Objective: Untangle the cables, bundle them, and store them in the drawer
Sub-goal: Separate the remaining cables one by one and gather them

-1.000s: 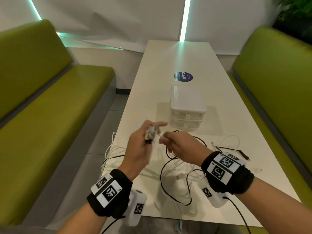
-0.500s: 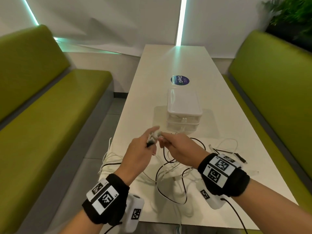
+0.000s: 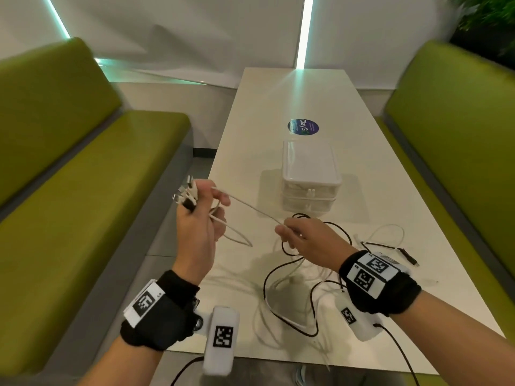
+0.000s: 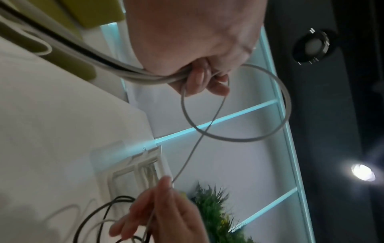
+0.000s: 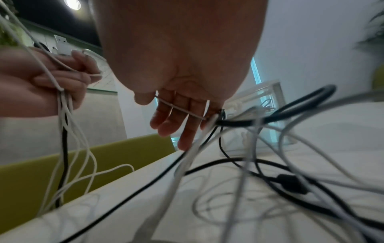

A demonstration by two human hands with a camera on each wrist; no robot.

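White and black loose cables (image 3: 289, 291) sprawled at near bench (image 3: 390, 190) edge. Left hand (image 3: 195, 232) clamped on gathered plug ends; right hand (image 3: 306, 240) pinching thin white cable (image 3: 250, 207). Untangling step; next, probably drawing free. Beyond, mid-bench, clear plastic drawer box (image 3: 309, 174), shut.

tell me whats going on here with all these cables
A person is sorting a tangle of white and black cables on a long white table. The left hand grips a bunch of cable plug ends, while the right hand pinches a thin white cable stretched between the two hands. Most cables lie loose on the table. The small white plastic drawer unit sits beyond them, its drawers shut.
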